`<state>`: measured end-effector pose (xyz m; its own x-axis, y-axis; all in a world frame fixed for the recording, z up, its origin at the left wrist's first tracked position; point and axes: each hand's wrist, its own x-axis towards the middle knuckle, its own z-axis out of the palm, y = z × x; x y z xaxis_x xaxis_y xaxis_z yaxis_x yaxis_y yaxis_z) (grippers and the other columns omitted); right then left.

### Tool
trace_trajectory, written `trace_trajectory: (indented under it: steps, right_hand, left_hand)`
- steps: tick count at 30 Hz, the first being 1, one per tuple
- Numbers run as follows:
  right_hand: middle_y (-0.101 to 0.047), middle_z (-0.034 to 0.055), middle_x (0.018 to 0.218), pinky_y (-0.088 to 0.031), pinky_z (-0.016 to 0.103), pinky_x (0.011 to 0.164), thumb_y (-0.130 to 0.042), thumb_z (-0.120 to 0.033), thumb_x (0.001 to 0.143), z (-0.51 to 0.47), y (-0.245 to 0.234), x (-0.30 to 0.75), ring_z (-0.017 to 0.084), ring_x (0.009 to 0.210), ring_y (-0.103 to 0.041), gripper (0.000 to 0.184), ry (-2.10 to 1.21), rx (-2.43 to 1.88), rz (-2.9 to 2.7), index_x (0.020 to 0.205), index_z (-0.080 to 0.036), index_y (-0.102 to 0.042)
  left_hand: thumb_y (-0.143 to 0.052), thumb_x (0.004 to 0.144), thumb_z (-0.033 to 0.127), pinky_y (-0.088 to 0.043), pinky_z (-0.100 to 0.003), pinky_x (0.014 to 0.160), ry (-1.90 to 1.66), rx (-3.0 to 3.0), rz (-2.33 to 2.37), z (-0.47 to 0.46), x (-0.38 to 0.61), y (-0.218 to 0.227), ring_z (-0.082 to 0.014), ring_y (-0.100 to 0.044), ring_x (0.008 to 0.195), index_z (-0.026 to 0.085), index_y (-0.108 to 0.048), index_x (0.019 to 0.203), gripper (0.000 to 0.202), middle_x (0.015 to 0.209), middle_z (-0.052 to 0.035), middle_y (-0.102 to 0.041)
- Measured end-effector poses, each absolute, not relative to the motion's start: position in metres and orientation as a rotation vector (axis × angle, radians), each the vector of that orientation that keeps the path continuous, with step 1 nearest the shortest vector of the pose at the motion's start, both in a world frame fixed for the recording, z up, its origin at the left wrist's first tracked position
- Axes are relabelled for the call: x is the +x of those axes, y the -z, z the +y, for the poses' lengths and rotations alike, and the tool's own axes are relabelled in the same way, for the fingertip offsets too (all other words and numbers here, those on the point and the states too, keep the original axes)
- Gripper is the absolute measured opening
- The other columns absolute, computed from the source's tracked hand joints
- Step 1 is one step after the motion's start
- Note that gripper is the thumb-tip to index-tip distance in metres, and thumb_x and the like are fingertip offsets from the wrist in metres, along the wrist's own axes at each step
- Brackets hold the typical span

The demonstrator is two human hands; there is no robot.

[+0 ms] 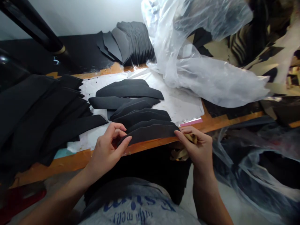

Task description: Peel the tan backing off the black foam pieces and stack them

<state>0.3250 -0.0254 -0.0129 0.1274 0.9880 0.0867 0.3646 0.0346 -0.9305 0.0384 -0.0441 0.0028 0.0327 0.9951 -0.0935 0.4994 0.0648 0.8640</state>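
Note:
A black curved fabric piece (152, 132) lies nearest me at the table's front edge, the lowest of several overlapping black pieces (131, 100) fanned out on white paper (180, 103). My left hand (109, 147) pinches the piece's left tip between thumb and fingers. My right hand (194, 145) pinches its right tip, and crumpled tan strips (181, 153) are bunched in that hand's palm.
Long black pieces (42, 115) lie stacked at the left. Another stack of black pieces (131, 40) leans at the back. A big clear plastic bag (199, 62) billows at the right. More plastic bags (257, 162) sit below the orange table edge (70, 159).

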Motion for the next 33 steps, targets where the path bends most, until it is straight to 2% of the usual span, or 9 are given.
trace_trajectory:
  steps: [7,11,25,29,33]
  right_hand:
    - [-0.055,-0.0032,0.061,-0.037,0.024,0.057,-0.075,-0.038,0.087,-0.02,0.023,0.317,0.009,0.057,-0.048,0.028,-0.64,-1.743,-1.525,0.07,-0.017,-0.067]
    - [-0.053,-0.0038,0.059,-0.035,0.023,0.055,-0.073,-0.038,0.088,-0.017,0.022,0.315,0.009,0.055,-0.046,0.03,-0.622,-1.774,-1.553,0.069,-0.017,-0.065]
    - [-0.055,-0.0026,0.06,-0.034,0.024,0.058,-0.067,-0.042,0.091,-0.015,0.022,0.314,0.01,0.056,-0.05,0.032,-0.525,-1.891,-1.663,0.071,-0.018,-0.063]
    - [-0.059,0.0003,0.063,-0.026,0.027,0.057,-0.062,-0.047,0.096,-0.013,0.019,0.316,0.013,0.056,-0.05,0.04,-0.253,-1.991,-1.941,0.069,-0.018,-0.056]
    - [-0.063,0.0029,0.063,-0.016,0.029,0.058,-0.054,-0.064,0.098,-0.007,0.01,0.319,0.017,0.056,-0.054,0.052,-0.084,-2.158,-2.183,0.072,-0.019,-0.06]
  left_hand:
    - [-0.061,0.096,0.031,-0.048,-0.022,0.069,-0.662,1.78,1.676,-0.031,0.036,0.003,-0.0115,-0.067,0.079,0.024,-0.065,0.107,0.014,0.091,0.0024,-0.07]
    - [-0.06,0.095,0.026,-0.048,-0.022,0.073,-0.658,1.855,1.725,-0.027,0.038,0.003,-0.0107,-0.068,0.081,0.024,-0.065,0.105,0.011,0.092,0.0042,-0.072]
    - [-0.061,0.094,0.022,-0.048,-0.022,0.07,-0.672,2.064,1.725,-0.027,0.044,0.006,-0.0106,-0.069,0.079,0.021,-0.064,0.103,0.009,0.091,0.0043,-0.072]
    - [-0.061,0.096,0.024,-0.047,-0.025,0.07,-0.624,2.182,1.743,-0.029,0.047,0.01,-0.0139,-0.069,0.08,0.02,-0.062,0.106,0.011,0.094,0.0013,-0.072]
    - [-0.061,0.098,0.031,-0.046,-0.028,0.068,-0.547,2.282,1.8,-0.033,0.049,0.014,-0.0171,-0.067,0.078,0.02,-0.061,0.112,0.018,0.097,-0.002,-0.07]
